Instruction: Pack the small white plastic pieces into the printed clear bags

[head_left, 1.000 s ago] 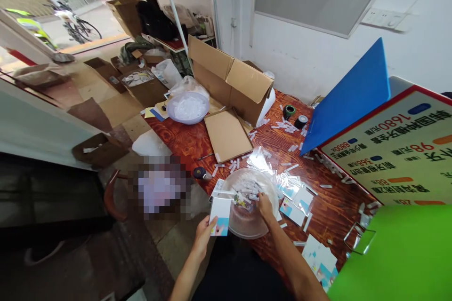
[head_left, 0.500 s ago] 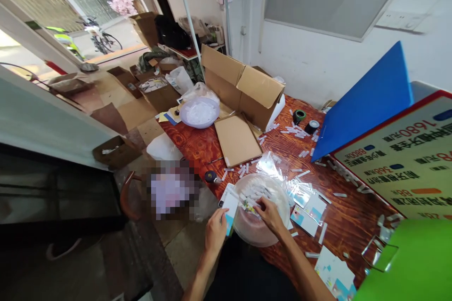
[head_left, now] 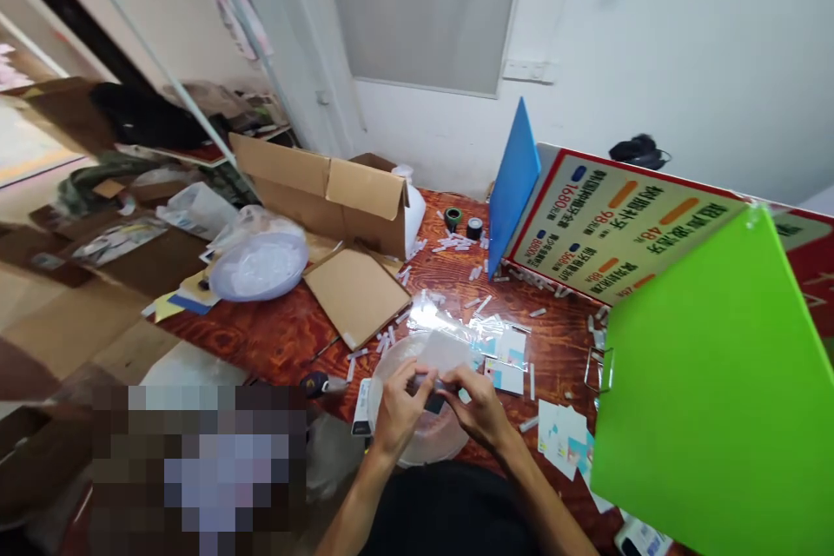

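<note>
Over a round translucent plastic bowl (head_left: 417,450), my left hand (head_left: 397,408) and my right hand (head_left: 480,407) are close together. The fingers of both pinch the lower edge of a clear plastic sleeve (head_left: 448,351), which stands up above them. A small dark patch shows below the fingertips; what it is I cannot make out. The hands hide much of the bowl's inside. Left of the bowl, a white flat item with a dark edge (head_left: 360,407) lies at the table's edge. White-and-blue printed cards (head_left: 506,375) and shiny clear sleeves (head_left: 430,313) lie behind and right of it.
A cardboard box (head_left: 365,217), a flat cardboard piece (head_left: 357,295) and a pale bowl of white pieces (head_left: 259,265) are on the left. Tape rolls (head_left: 474,228) stand at the back. A green board (head_left: 710,373) and a printed sign (head_left: 586,230) border the right. A blurred-out person is lower left.
My view has swung right. My left hand has left the white card at the bowl's left side and joined my right hand. My right hand has come up from the bowl's contents; both now hold a sleeve.
</note>
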`<state>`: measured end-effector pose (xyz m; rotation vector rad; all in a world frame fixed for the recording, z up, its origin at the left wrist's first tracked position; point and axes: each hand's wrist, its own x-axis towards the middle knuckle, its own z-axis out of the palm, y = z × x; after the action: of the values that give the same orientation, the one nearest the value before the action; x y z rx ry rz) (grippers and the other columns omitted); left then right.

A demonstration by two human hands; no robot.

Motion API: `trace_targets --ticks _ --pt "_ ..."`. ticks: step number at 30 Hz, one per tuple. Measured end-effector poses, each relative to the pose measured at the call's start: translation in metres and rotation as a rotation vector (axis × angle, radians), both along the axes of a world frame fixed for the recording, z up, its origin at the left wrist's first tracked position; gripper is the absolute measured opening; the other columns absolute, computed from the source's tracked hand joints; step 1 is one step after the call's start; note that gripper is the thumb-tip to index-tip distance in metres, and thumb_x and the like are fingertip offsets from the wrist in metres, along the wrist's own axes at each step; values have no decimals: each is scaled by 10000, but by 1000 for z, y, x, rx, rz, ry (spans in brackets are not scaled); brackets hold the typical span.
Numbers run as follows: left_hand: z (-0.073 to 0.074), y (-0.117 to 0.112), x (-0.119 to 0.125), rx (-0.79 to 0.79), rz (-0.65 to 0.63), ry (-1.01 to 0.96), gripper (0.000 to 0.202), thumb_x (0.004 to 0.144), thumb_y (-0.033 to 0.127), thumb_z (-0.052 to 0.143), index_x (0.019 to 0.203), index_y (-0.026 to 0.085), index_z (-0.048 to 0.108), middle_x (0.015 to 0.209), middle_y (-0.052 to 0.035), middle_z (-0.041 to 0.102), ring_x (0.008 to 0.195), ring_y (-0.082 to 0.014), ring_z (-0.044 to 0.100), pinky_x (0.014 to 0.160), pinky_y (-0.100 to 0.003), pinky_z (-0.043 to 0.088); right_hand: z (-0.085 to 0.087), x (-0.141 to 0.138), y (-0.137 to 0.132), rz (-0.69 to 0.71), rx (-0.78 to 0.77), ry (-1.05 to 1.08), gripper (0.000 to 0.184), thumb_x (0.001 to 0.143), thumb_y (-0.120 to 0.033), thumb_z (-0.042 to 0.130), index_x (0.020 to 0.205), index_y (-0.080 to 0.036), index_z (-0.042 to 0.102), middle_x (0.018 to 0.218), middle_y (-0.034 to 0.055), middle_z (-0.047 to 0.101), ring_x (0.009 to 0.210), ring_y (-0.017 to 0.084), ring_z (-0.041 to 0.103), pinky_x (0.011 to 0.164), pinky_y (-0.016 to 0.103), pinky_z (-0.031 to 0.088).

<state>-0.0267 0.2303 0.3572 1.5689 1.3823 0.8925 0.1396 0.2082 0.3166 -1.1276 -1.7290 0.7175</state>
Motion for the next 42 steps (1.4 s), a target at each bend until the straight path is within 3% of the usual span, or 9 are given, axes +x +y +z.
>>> trace_targets --ticks 7,12,14,16,19,24,30,37,42 --pt "11 28 56 53 48 -21 426 920 565 512 728 201 624 714 -23 606 688 -197 582 663 -276 476 8 47 -32 -241 -77 56 91 932 -285 644 935 -200 677 847 60 691 759 181 647 703 274 515" --pt "9 39 77 -83 -26 -41 526 868 657 520 623 201 612 565 5 554 551 -171 529 542 -261 421 19 81 -50 -439 -123 199 90 896 -299 686 912 -214 711 928 67 710 884 210 672 783 303 544" --pt "3 39 80 -126 -111 -82 452 827 613 591 747 183 703 663 -18 656 603 -185 588 598 -273 463 20 95 -54 -571 -129 218 113 896 -314 673 904 -213 722 958 76 712 915 220 668 806 318 542" --pt "-1 35 81 -156 -175 -134 400 783 533 660 957 183 744 914 -63 745 795 -225 670 713 -288 510 15 111 -57 -763 -156 217 170 898 -347 647 936 -204 731 995 94 716 947 238 659 855 354 531" --pt "-5 28 80 -245 -251 -191 523 731 460 725 1186 203 697 1144 -96 728 1065 -284 653 831 -312 528 3 132 -58 -956 -234 254 299 871 -438 634 975 -183 749 1020 121 731 944 267 663 888 406 523" --pt "-10 18 76 -406 -387 -214 640 643 442 830 1228 233 679 1095 -99 710 1065 -301 634 802 -315 539 -5 144 -59 -720 -391 517 385 812 -515 715 1000 -183 765 1020 110 754 929 261 683 817 355 552" --pt "-21 17 63 -627 -484 -250 756 595 424 871 1269 192 620 900 -63 703 788 -241 673 618 -275 509 -4 138 -59 -572 -500 650 418 741 -531 798 956 -177 741 834 66 736 752 209 678 697 310 563" --pt "-39 8 44 -559 -521 -185 578 617 398 849 1143 192 729 1122 -121 729 1072 -320 644 865 -358 520 -4 134 -57 -432 -608 593 367 699 -484 833 878 -173 752 813 53 727 728 191 658 668 285 540" --pt "-43 2 40 -652 -587 -234 568 639 442 840 1137 189 738 1164 -117 738 1076 -320 662 920 -373 503 -6 118 -51 -328 -759 646 397 660 -506 845 816 -157 736 712 33 696 612 160 613 579 266 499"
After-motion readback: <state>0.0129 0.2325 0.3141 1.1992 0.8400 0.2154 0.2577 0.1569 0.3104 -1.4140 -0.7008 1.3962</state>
